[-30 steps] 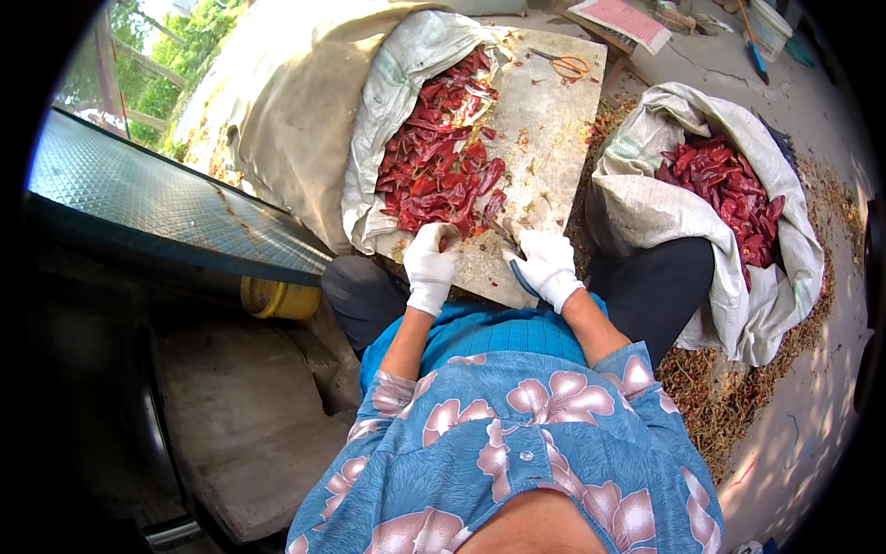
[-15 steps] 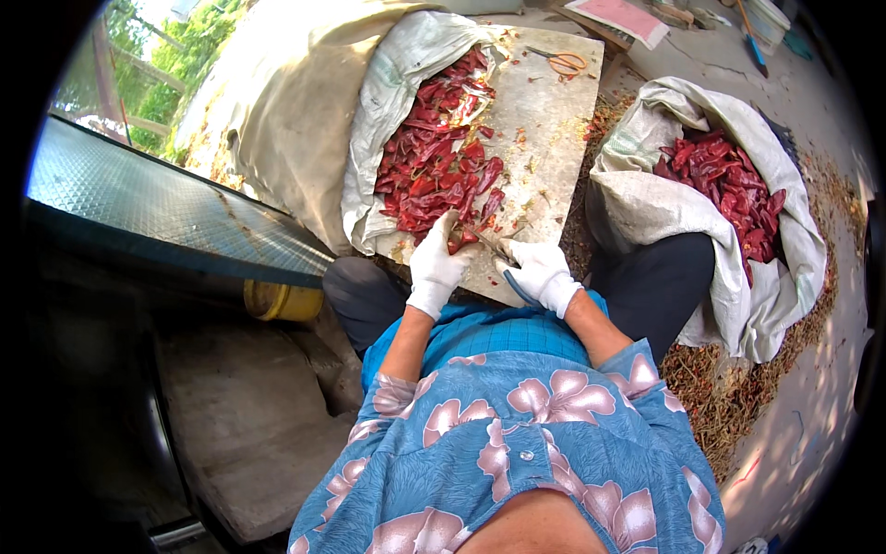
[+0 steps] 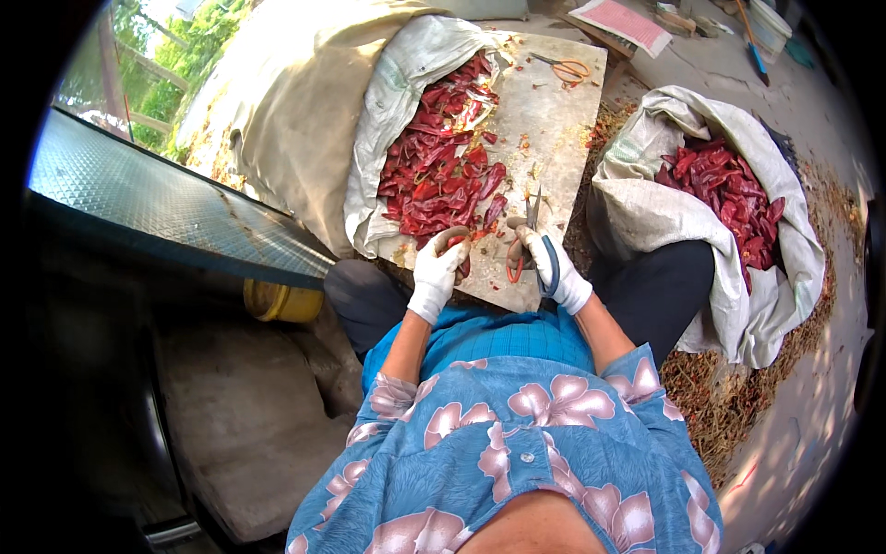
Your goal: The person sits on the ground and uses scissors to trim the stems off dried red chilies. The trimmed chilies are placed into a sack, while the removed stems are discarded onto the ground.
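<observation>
My left hand point(image 3: 434, 277), in a white glove with soiled fingertips, is closed on a dried red chili point(image 3: 463, 268) just short of the pile of red chilies point(image 3: 434, 185). In my gloved right hand point(image 3: 563, 277) is a pair of scissors point(image 3: 532, 210), blades pointing away from me. A blue handle loop shows over the fingers and a red loop beside them; whether the blades are parted is hard to make out. Beneath both hands is a worn pale board point(image 3: 544, 120), which holds the pile and scattered bits.
A white woven sack point(image 3: 397, 83) lies open around the pile. To the right, another sack point(image 3: 637, 203) holds red chilies point(image 3: 724, 189). Orange-handled scissors point(image 3: 570, 70) lie at the board's far end. Stems litter the floor point(image 3: 711, 397); a yellow bucket point(image 3: 286, 300) is at left.
My right hand has drawn back and right from the left one, and the scissors have swung to point away from me. My left hand has come slightly nearer, still closed on a chili.
</observation>
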`<action>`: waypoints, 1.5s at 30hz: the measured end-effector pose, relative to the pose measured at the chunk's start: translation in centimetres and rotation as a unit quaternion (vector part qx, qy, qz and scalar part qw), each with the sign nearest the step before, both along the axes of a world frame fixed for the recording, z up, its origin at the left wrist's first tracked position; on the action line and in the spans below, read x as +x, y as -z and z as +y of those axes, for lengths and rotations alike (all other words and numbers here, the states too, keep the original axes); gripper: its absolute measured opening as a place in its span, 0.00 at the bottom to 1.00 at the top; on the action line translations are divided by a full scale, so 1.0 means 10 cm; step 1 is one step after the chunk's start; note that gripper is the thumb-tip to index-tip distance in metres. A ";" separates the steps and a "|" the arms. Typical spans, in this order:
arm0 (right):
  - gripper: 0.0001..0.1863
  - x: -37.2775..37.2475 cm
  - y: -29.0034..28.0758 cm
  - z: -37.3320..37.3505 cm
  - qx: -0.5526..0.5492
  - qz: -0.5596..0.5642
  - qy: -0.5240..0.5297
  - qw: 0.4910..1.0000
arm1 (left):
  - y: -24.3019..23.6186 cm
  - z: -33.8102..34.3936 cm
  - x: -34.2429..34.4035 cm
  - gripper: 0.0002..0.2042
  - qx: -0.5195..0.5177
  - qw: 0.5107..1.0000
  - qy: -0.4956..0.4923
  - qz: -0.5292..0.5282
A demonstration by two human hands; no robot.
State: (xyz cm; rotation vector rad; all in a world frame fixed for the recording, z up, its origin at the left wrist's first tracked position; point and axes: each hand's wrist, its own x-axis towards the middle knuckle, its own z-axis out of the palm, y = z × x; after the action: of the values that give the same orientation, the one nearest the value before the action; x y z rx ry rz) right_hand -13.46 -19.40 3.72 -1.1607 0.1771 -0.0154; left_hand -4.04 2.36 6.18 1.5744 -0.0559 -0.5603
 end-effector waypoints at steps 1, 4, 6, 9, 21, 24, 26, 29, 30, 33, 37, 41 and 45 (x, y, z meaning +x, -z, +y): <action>0.24 -0.01 0.09 0.03 -0.013 0.052 -0.006 0.999 | 0.23 0.03 0.13 0.13 0.003 0.997 0.003 -0.071; 0.23 0.00 0.19 0.01 0.056 0.060 0.015 0.997 | 0.19 -0.15 0.32 0.12 0.202 0.935 0.077 -0.281; 0.20 0.05 0.16 -0.04 0.098 0.077 0.057 0.991 | 0.15 -0.42 0.42 0.10 0.212 0.905 0.105 -0.353; 0.23 0.14 0.14 -0.05 0.089 0.086 0.101 0.987 | 0.09 -0.82 0.50 0.18 0.337 0.839 0.130 -0.406; 0.20 0.12 0.03 -0.08 -0.598 0.103 0.134 0.783 | 0.27 -0.88 0.53 0.20 0.374 0.837 0.109 -0.384; 0.16 0.07 -0.16 0.00 -0.674 0.026 0.120 0.728 | 0.21 -0.73 0.40 0.17 0.178 0.933 0.101 -0.296; 0.15 0.06 -0.18 0.02 -0.716 0.049 0.061 0.694 | 0.23 -0.63 0.37 0.16 0.137 0.952 0.052 -0.269; 0.15 0.01 -0.19 0.02 -0.748 0.036 0.066 0.660 | 0.17 -0.48 0.32 0.13 0.134 0.950 -0.024 -0.282; 0.17 -0.01 -0.18 -0.01 -0.748 0.041 0.063 0.660 | 0.15 -0.42 0.33 0.13 0.150 0.946 -0.031 -0.287; 0.19 -0.01 -0.21 -0.02 -0.738 0.069 0.044 0.670 | 0.13 -0.30 0.30 0.14 0.187 0.929 -0.039 -0.318; 0.19 -0.03 -0.22 0.01 -0.717 0.008 0.052 0.695 | -0.21 -0.37 0.08 0.15 0.319 0.859 0.020 -0.401; 0.18 -0.03 -0.28 0.03 -0.703 0.001 0.023 0.710 | -0.26 -0.36 0.04 0.13 0.361 0.825 0.013 -0.436; 0.17 -0.06 -0.28 0.05 -0.697 -0.009 0.017 0.717 | -0.29 -0.38 0.01 0.14 0.376 0.835 0.026 -0.401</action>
State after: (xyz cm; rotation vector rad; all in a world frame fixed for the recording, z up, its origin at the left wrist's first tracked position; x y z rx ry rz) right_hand -14.05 -18.85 6.54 -2.6928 0.1585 -0.2291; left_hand -3.97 -1.40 9.09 2.5059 -0.5757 0.1232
